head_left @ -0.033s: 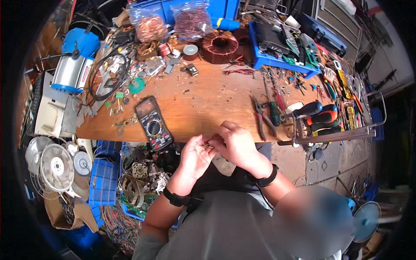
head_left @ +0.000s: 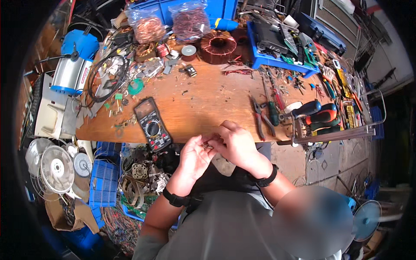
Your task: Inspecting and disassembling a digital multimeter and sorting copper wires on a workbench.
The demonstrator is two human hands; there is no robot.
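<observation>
My left hand [head_left: 193,159] is turned palm up at the table's front edge, its fingers closed around a small metallic part [head_left: 207,146]. From above, my right hand [head_left: 236,145] pinches at the same part, fingertips pressed together against my left fingers. Most of the part is hidden, so its kind cannot be made out. Left of my hands lies a black multimeter [head_left: 152,126], its dial facing up. To the right, pliers with red and black handles [head_left: 261,119] rest on the wooden table [head_left: 203,99].
Screwdrivers stand in a rack [head_left: 320,115] at the right edge. Along the back are a copper-wound ring coil [head_left: 218,47], bags of copper wire [head_left: 189,21] and a blue bin [head_left: 281,67] of electronic parts. A black cable coil [head_left: 106,80] lies left. Below stand blue baskets [head_left: 103,182] and a fan [head_left: 56,166].
</observation>
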